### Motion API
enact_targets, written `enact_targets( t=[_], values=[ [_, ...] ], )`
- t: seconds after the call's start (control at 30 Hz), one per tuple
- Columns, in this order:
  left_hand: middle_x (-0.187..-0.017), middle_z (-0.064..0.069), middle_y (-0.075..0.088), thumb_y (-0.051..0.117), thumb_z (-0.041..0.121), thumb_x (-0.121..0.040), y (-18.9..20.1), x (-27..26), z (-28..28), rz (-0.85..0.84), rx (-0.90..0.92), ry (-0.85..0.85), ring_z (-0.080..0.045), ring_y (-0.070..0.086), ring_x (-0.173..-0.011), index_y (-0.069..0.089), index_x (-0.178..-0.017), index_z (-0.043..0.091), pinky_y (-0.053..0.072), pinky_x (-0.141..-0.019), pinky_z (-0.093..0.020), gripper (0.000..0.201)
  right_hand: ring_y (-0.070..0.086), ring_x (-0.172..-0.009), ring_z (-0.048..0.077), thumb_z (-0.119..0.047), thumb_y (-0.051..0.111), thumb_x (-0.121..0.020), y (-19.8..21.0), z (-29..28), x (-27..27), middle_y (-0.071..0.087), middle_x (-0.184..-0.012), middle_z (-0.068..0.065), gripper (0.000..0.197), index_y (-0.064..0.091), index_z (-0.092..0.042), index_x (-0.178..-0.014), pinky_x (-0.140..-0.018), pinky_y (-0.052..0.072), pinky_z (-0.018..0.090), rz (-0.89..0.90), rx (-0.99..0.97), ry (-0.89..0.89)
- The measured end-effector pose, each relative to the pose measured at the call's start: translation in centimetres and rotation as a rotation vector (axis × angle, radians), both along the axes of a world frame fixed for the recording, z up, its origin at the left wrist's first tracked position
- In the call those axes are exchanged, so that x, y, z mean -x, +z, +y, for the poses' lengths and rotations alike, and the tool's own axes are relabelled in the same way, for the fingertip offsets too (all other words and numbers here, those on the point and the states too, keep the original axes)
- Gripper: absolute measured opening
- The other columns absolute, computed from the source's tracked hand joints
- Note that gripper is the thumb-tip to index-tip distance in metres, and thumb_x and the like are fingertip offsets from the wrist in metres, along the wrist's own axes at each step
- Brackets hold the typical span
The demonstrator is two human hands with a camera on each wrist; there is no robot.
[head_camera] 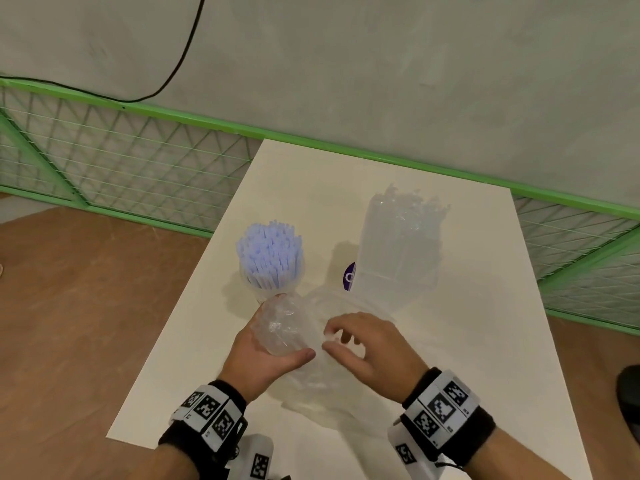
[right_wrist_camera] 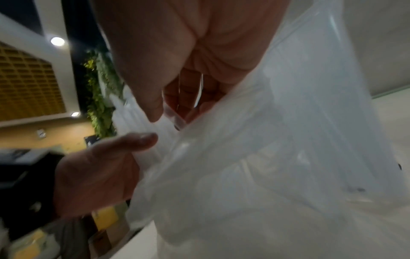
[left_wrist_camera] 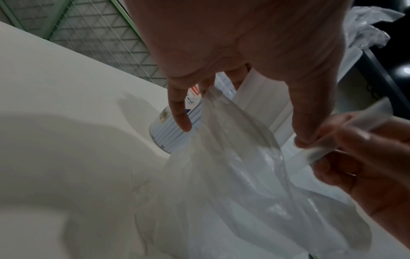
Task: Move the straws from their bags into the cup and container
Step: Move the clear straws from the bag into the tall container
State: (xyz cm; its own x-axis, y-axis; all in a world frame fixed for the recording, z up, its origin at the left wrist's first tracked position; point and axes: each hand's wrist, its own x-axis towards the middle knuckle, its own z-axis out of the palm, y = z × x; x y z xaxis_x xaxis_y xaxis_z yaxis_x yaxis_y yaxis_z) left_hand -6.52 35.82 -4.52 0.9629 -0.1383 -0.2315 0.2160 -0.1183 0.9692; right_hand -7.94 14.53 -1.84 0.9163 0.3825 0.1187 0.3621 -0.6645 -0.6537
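Head view: left hand [head_camera: 266,358] grips a crumpled clear bag [head_camera: 287,327] over the white surface [head_camera: 485,341]; right hand [head_camera: 370,348] pinches its other part. Blue straws [head_camera: 270,251] stand in a cup [head_camera: 266,289], clear straws [head_camera: 398,237] in a container [head_camera: 391,282] beside. Left wrist view: thumb and fingers [left_wrist_camera: 179,112] curl on the bag film. Right wrist view: fingers [right_wrist_camera: 153,105] pinch the bag edge.

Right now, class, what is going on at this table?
A person's two hands are working a clear plastic bag over the white table. The left hand grips its crumpled end; the right hand pinches the film. Blue straws already stand in a cup, and clear straws stand in the container beside it.
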Motion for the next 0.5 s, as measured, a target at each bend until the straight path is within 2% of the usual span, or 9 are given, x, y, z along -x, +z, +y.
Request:
enact_targets(
  t=[0.1,0.17,0.27,0.37,0.43,0.5],
  values=[
    [-0.114,0.017,0.069,0.093,0.024,-0.050,-0.1,0.1,0.0,0.001,-0.010,-0.006,-0.002,0.064,-0.107,0.056,-0.121,0.043,0.049,-0.091,-0.023,0.082,0.058,-0.087,0.005,-0.028,0.059,-0.093,0.6,0.3,-0.7,0.065,-0.098,-0.019,0.004,0.062,-0.027,-0.096,-0.076,0.047,0.022,0.033,-0.145,-0.112],
    [-0.116,0.018,0.067,0.092,0.026,-0.052,0.2,0.1,-0.2,-0.037,-0.041,-0.045,-0.003,0.062,-0.110,0.055,-0.121,0.042,0.048,-0.093,-0.023,0.080,0.059,-0.090,0.008,-0.021,0.062,-0.089,0.6,0.8,-1.1,0.064,-0.101,-0.016,0.010,0.063,-0.025,-0.099,-0.075,0.049,0.024,0.051,-0.174,-0.110],
    [-0.115,0.023,0.064,0.089,0.028,-0.056,0.8,0.2,-0.6,-0.074,-0.071,-0.106,0.000,0.061,-0.109,0.053,-0.123,0.040,0.046,-0.090,-0.020,0.077,0.056,-0.096,0.008,-0.014,0.067,-0.082,0.3,1.5,-1.4,0.058,-0.113,-0.017,0.033,0.058,-0.027,-0.112,-0.077,0.046,0.018,0.111,-0.181,-0.063],
    [-0.115,0.021,0.064,0.088,0.032,-0.054,1.0,0.4,-0.9,-0.082,-0.057,-0.115,-0.003,0.062,-0.108,0.055,-0.121,0.038,0.049,-0.090,-0.022,0.075,0.056,-0.096,0.008,-0.012,0.070,-0.075,0.2,1.9,-1.3,0.052,-0.120,-0.020,0.062,0.044,-0.034,-0.127,-0.078,0.044,0.015,0.200,-0.223,-0.096],
    [-0.116,0.018,0.065,0.089,0.029,-0.054,1.0,0.5,-0.8,-0.088,-0.037,-0.119,-0.005,0.062,-0.109,0.057,-0.117,0.040,0.049,-0.089,-0.019,0.071,0.053,-0.094,0.008,-0.012,0.072,-0.072,0.1,2.0,-1.4,0.048,-0.119,-0.017,0.074,0.039,-0.036,-0.135,-0.078,0.041,0.013,0.201,-0.224,-0.117],
    [-0.116,0.015,0.066,0.090,0.023,-0.055,1.0,0.5,-0.8,-0.080,-0.024,-0.138,-0.006,0.062,-0.110,0.059,-0.113,0.042,0.048,-0.089,-0.016,0.068,0.048,-0.101,0.005,-0.012,0.074,-0.070,0.0,2.0,-1.7,0.042,-0.121,-0.012,0.080,0.039,-0.035,-0.139,-0.084,0.038,0.010,0.206,-0.204,-0.113]
  ],
)
